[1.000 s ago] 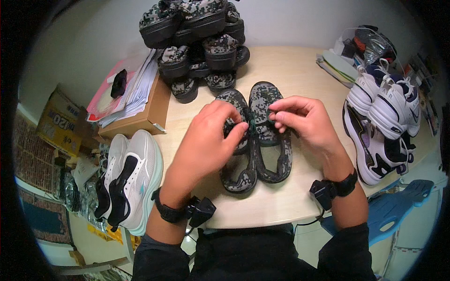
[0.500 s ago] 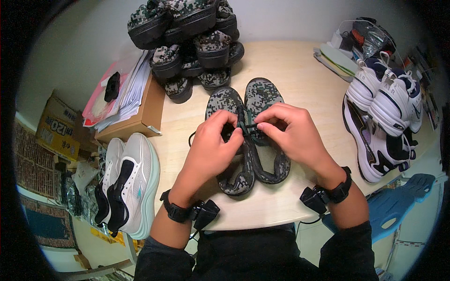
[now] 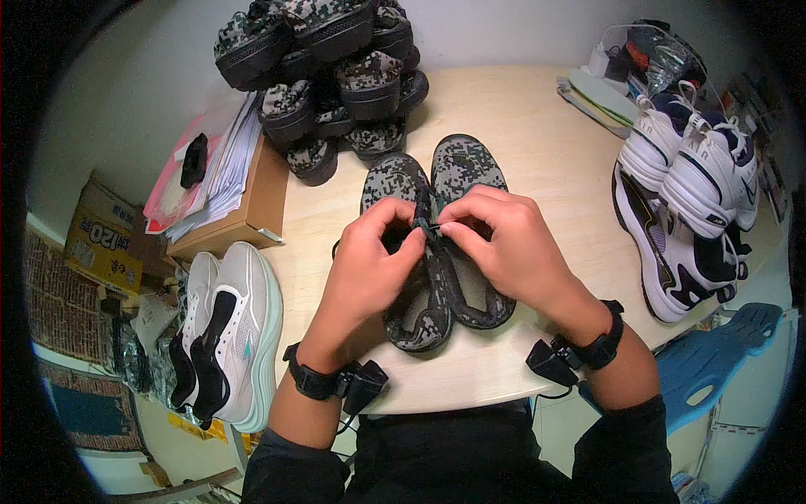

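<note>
Two camouflage shoes, the left shoe (image 3: 395,181) and the right shoe (image 3: 467,164), stand side by side at the middle of the table, toes pointing away from me. My left hand (image 3: 369,260) is closed over the left shoe's opening, thumb and forefinger pinching a dark shoelace (image 3: 427,227) between the two shoes. Over the right shoe, my right hand (image 3: 512,244) pinches the same dark lace between thumb and forefinger. Parts of both shoes are hidden beneath my hands, and the exact shape of the lace there is hard to make out.
More camouflage shoes (image 3: 369,80) are piled at the back left. A cardboard box (image 3: 260,197) with papers (image 3: 217,181) stands left, beside grey-white sneakers (image 3: 252,328). White sneakers (image 3: 697,181) are stacked on the right of the table (image 3: 512,101). A blue plastic chair (image 3: 714,361) is below right.
My hands have come closer together over the shoes, and the stretch of lace between them looks shorter. The whole view has shifted slightly.
</note>
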The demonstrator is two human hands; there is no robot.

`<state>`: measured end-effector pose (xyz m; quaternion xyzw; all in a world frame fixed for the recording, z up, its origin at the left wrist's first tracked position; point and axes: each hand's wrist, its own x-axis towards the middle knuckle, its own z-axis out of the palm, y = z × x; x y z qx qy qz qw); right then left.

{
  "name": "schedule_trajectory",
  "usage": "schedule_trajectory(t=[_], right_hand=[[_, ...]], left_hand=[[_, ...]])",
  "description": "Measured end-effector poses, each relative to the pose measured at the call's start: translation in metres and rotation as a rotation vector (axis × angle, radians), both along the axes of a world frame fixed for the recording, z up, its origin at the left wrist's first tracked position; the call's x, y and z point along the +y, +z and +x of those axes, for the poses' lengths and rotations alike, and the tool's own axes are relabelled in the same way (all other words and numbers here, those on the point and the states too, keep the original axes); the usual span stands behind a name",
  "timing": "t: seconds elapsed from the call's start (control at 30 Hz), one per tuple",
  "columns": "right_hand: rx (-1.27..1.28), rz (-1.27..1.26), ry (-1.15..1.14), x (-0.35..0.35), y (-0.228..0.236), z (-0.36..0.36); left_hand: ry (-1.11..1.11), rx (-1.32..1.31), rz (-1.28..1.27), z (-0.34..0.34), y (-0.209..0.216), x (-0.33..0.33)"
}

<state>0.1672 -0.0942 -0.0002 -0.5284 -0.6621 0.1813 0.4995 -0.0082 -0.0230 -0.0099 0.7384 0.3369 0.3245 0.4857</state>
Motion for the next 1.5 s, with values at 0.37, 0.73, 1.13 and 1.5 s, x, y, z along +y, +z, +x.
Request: schedule_trajectory(t=[0.37, 0.73, 1.13, 1.5], right_hand=[[-0.069, 0.036, -0.047, 0.001, 0.0004, -0.0028], [-0.254, 0.182, -0.096, 0.0003, 0.0032, -0.0076], [-0.032, -0.058, -0.127, 0.0018, 0.0022, -0.0028], [-0.024, 0.025, -0.067, 0.005, -0.004, -0.0036]], left_hand=[[0.009, -0.024, 0.031, 0.0012, -0.0029, -0.0002], [0.011, -0.02, 0.086, 0.003, -0.0039, 0.0004], [-0.013, -0.001, 0.082, 0.001, 0.0023, -0.0012], [-0.038, -0.026, 0.129, 0.0003, 0.002, -0.0006]])
